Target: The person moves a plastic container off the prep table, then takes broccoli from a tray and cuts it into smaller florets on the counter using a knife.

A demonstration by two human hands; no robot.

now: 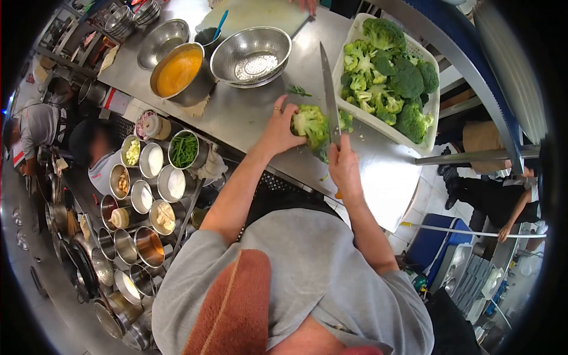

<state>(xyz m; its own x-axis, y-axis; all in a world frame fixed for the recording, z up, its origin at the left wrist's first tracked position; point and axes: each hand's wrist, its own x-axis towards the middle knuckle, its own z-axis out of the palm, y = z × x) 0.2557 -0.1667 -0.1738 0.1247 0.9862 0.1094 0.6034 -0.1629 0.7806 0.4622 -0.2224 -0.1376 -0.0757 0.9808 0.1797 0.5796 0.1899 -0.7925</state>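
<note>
My left hand (280,128) is closed around the left side of a broccoli head (310,126), its pale cut stems facing up. In my right hand (345,164) is the handle of a long kitchen knife (329,89), its blade pointing toward the far side of the steel table. The blade stands just right of the broccoli; whether it touches cannot be made out. A small green piece (345,120) lies partly behind the blade, and a leafy scrap (299,90) rests beyond my left hand.
A white crate (435,112) of broccoli stands at right. A steel colander (251,54), a pot of orange sauce (179,71) and a cutting board (260,15) are at the back. Several ingredient containers (155,160) fill the left. Other people stand left and right; another person's hand (305,6) shows at top.
</note>
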